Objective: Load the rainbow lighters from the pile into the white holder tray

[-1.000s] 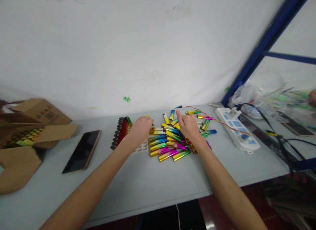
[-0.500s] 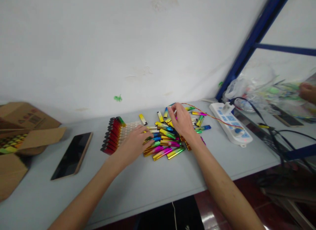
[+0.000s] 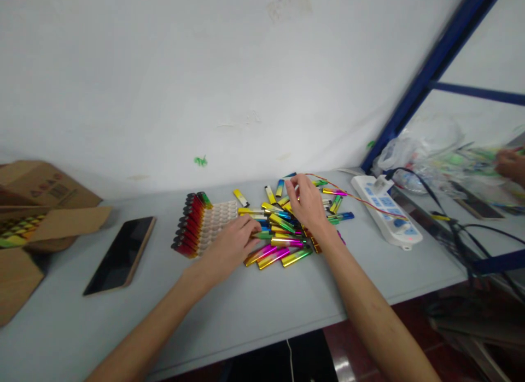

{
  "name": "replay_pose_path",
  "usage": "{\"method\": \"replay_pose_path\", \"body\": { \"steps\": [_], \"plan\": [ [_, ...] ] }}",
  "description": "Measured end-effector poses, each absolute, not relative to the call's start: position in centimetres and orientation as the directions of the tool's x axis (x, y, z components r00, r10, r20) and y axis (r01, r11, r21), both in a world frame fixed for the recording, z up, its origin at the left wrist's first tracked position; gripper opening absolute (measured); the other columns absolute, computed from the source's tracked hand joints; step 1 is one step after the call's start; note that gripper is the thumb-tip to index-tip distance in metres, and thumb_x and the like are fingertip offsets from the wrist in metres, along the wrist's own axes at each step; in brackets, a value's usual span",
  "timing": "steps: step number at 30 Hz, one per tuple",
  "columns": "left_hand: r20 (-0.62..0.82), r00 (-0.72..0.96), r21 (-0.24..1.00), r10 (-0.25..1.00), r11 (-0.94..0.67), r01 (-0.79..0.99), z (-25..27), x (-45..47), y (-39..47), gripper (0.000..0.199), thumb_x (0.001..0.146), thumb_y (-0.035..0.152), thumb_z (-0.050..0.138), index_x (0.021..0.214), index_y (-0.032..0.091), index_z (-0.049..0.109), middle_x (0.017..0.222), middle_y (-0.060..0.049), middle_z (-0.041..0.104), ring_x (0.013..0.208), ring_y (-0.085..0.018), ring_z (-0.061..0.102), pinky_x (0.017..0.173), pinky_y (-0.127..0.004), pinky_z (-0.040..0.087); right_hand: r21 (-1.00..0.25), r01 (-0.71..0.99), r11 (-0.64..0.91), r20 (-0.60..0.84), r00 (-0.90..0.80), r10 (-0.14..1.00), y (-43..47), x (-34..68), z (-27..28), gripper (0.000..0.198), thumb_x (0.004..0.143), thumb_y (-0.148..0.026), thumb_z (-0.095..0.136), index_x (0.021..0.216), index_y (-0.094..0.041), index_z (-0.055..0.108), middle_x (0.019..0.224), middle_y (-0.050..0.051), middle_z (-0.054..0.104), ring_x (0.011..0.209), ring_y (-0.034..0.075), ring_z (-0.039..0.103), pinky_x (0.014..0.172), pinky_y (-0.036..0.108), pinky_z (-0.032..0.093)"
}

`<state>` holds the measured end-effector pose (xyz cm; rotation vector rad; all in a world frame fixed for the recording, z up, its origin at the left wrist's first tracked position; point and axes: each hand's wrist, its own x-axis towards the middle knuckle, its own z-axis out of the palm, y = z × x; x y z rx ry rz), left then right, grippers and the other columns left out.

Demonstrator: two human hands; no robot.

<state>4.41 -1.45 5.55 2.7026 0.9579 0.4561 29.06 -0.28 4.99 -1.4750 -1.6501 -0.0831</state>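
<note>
A loose pile of slim, shiny, vape-like sticks (image 3: 287,242) in yellow, green, blue and pink lies on the grey table. My left hand (image 3: 233,241) is at the pile's left side, fingers bent and closed on a green stick (image 3: 262,235). Over the back of the pile, my right hand (image 3: 307,204) has its fingers curled toward the thumb; whatever is in them is hidden. Left of the pile is a white tray (image 3: 215,220) with rounded cells. Red-to-yellow sticks with black ends (image 3: 190,226) fill its left side, and a green one (image 3: 204,199) stands at the back.
A dark phone (image 3: 121,256) lies left of the tray, near an open cardboard box (image 3: 61,185) holding more sticks. On the right are a white power strip (image 3: 385,209) with cables, a blue metal frame (image 3: 426,70), plastic bags (image 3: 400,152) and another person's hand (image 3: 511,164).
My left hand has closed on a green stick at the pile's edge. My right hand stays over the back of the pile, fingers still curled. The view has shifted slightly.
</note>
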Motion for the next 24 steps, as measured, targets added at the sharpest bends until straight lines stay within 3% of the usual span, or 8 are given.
{"method": "replay_pose_path", "body": {
  "steps": [3,5,9,11,15,18,21,24],
  "plan": [
    [0.364,0.606,0.478,0.707,-0.701,0.529,5.5,3.8,-1.2,0.009,0.098,0.023,0.063,0.106,0.021,0.062,0.108,-0.005,0.065,0.102,-0.022,0.066,0.094,-0.038,0.055,-0.476,0.831,0.288,0.644,0.107,0.758,-0.3,29.1,5.0,0.030,0.110,-0.046,0.038,0.095,-0.024,0.051,0.091,0.006,0.065,0.081,0.021,0.058,0.075,0.034,0.041],
    [0.383,0.497,0.602,0.779,-0.618,0.505,5.4,3.5,-1.3,0.014,0.098,0.031,0.064,0.107,0.021,0.061,0.107,-0.006,0.065,0.099,-0.022,0.065,0.090,-0.038,0.055,-0.461,0.839,0.289,0.654,0.101,0.749,-0.4,29.0,5.2,0.034,0.110,-0.047,0.036,0.088,-0.025,0.050,0.085,0.005,0.064,0.077,0.021,0.057,0.073,0.034,0.040],
    [0.163,0.426,0.915,0.890,-0.298,0.273,5.0,3.7,-2.2,0.030,0.098,0.045,0.063,0.114,0.023,0.052,0.097,-0.005,0.068,0.083,-0.018,0.064,0.071,-0.031,0.052,-0.442,0.850,0.286,0.664,0.096,0.742,-0.6,28.7,5.6,0.050,0.111,-0.053,0.031,0.069,-0.026,0.041,0.066,0.002,0.056,0.064,0.018,0.051,0.066,0.033,0.035],
    [0.043,0.461,0.991,0.886,-0.097,0.095,5.0,4.0,-2.9,0.037,0.095,0.049,0.065,0.114,0.025,0.045,0.087,0.000,0.068,0.071,-0.015,0.060,0.062,-0.026,0.046,-0.446,0.851,0.279,0.655,0.097,0.750,-0.7,28.5,5.7,0.058,0.109,-0.059,0.031,0.062,-0.026,0.036,0.057,0.001,0.050,0.057,0.016,0.047,0.063,0.033,0.033],
    [-0.131,0.490,0.961,0.862,0.232,-0.150,5.7,4.6,-3.8,0.044,0.086,0.048,0.077,0.104,0.026,0.043,0.068,0.010,0.051,0.054,-0.009,0.044,0.053,-0.020,0.033,-0.470,0.842,0.266,0.638,0.116,0.761,-0.8,28.1,5.8,0.067,0.106,-0.068,0.032,0.054,-0.025,0.027,0.047,-0.002,0.036,0.047,0.012,0.034,0.057,0.033,0.026],
    [-0.229,0.545,0.882,0.806,0.409,-0.234,6.2,4.7,-3.9,0.044,0.085,0.058,0.071,0.090,0.023,0.046,0.062,0.009,0.041,0.050,-0.007,0.032,0.051,-0.020,0.029,-0.503,0.818,0.277,0.611,0.111,0.784,-0.9,27.8,5.7,0.069,0.106,-0.068,0.028,0.052,-0.025,0.029,0.045,-0.002,0.034,0.044,0.012,0.034,0.056,0.034,0.024],
    [-0.254,0.590,0.858,0.767,0.461,-0.229,6.5,4.5,-3.8,0.054,0.088,0.070,0.057,0.073,0.019,0.048,0.058,0.006,0.036,0.050,-0.008,0.030,0.049,-0.021,0.029,-0.537,0.797,0.277,0.573,0.104,0.813,-1.1,27.5,5.5,0.070,0.107,-0.068,0.024,0.050,-0.026,0.029,0.045,-0.002,0.034,0.043,0.013,0.037,0.057,0.035,0.024],
    [-0.255,0.587,0.859,0.769,0.458,-0.227,6.5,4.4,-3.7,0.056,0.092,0.066,0.051,0.061,0.019,0.043,0.055,0.005,0.032,0.048,-0.008,0.028,0.048,-0.021,0.027,-0.580,0.774,0.255,0.522,0.113,0.846,-1.2,27.3,5.3,0.065,0.109,-0.063,0.023,0.056,-0.027,0.035,0.051,-0.001,0.041,0.050,0.015,0.043,0.059,0.034,0.030]
  ]
}}
